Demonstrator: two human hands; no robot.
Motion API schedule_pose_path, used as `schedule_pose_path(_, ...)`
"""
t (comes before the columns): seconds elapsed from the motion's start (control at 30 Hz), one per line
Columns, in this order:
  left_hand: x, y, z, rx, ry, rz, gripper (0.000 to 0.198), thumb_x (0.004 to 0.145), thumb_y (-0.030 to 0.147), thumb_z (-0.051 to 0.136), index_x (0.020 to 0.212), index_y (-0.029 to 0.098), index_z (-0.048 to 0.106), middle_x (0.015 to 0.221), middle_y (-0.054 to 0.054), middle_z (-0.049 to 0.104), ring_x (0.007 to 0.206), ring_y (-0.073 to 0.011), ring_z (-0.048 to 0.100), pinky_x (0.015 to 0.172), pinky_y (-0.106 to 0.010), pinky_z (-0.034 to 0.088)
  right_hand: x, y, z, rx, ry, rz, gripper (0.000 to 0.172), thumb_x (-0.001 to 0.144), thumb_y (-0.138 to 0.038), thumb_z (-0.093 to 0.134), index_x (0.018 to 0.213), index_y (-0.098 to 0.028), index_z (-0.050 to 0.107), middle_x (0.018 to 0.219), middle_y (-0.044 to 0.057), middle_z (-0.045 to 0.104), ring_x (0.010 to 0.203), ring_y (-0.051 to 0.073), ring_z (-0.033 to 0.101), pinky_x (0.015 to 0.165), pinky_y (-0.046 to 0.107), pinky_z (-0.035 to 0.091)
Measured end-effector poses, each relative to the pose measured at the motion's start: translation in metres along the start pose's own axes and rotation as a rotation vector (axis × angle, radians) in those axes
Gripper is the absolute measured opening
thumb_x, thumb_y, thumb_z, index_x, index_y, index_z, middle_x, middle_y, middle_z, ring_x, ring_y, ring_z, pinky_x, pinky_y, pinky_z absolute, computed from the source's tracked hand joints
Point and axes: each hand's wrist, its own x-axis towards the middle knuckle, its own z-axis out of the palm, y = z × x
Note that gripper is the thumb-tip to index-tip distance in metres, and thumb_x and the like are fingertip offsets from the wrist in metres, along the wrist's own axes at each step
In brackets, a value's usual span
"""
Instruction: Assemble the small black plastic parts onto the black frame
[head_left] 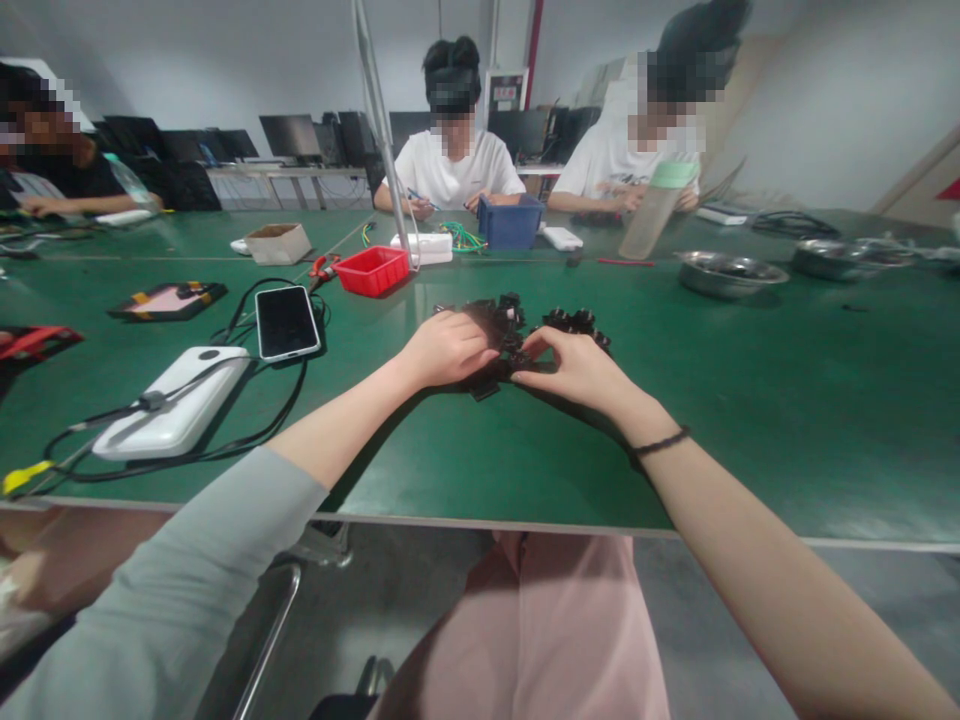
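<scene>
Small black parts [574, 322] lie in a loose cluster on the green table, right in front of me. My left hand [454, 350] rests low over the left part of the cluster, fingers curled together and partly blurred. Whatever is under those fingers is hidden. From the right, my right hand [577, 370] reaches in with thumb and index finger bent toward each other around a small black part [517, 358]. The two hands are close together, with black pieces between them. What kind of parts these are, I cannot make out.
To the left lie a white power bank [176, 405], a phone [287, 323] and black cables. Farther back are a red tray [373, 271], a blue bin [510, 220], a bottle [654, 215] and a metal bowl [731, 275]. Several people sit around the table.
</scene>
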Motion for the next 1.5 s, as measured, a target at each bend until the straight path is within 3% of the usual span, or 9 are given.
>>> schedule_pose_path(0.2, 0.0, 0.0, -0.001, 0.01, -0.001, 0.003, 0.041, 0.099, 0.037, 0.042, 0.078, 0.016, 0.07, 0.081, -0.008, 0.073, 0.079, -0.0174, 0.065, 0.07, -0.031, 0.045, 0.001, 0.002, 0.002, -0.025, -0.024, -0.029, 0.032, 0.077, -0.035, 0.073, 0.104, -0.019, 0.066, 0.099, 0.008, 0.074, 0.084, 0.024, 0.069, 0.074, 0.035, 0.052)
schedule_pose_path(0.8, 0.0, -0.001, 0.001, 0.054, 0.085, 0.062, 0.037, 0.098, 0.035, 0.046, 0.076, 0.016, 0.069, 0.078, -0.006, 0.074, 0.076, -0.0162, 0.066, 0.069, -0.03, 0.046, 0.001, 0.0, 0.002, -0.122, -0.067, -0.037, 0.028, 0.081, -0.039, 0.067, 0.102, -0.019, 0.068, 0.102, 0.009, 0.073, 0.094, 0.026, 0.068, 0.087, 0.039, 0.052)
schedule_pose_path(1.5, 0.0, -0.001, 0.001, 0.051, 0.057, 0.053, 0.039, 0.099, 0.036, 0.044, 0.077, 0.016, 0.069, 0.079, -0.006, 0.073, 0.077, -0.0162, 0.066, 0.068, -0.03, 0.045, -0.001, -0.012, -0.006, -0.225, -0.015, 0.159, 0.022, 0.077, -0.041, 0.07, 0.086, -0.021, 0.071, 0.094, 0.005, 0.077, 0.088, 0.026, 0.07, 0.071, 0.032, 0.049)
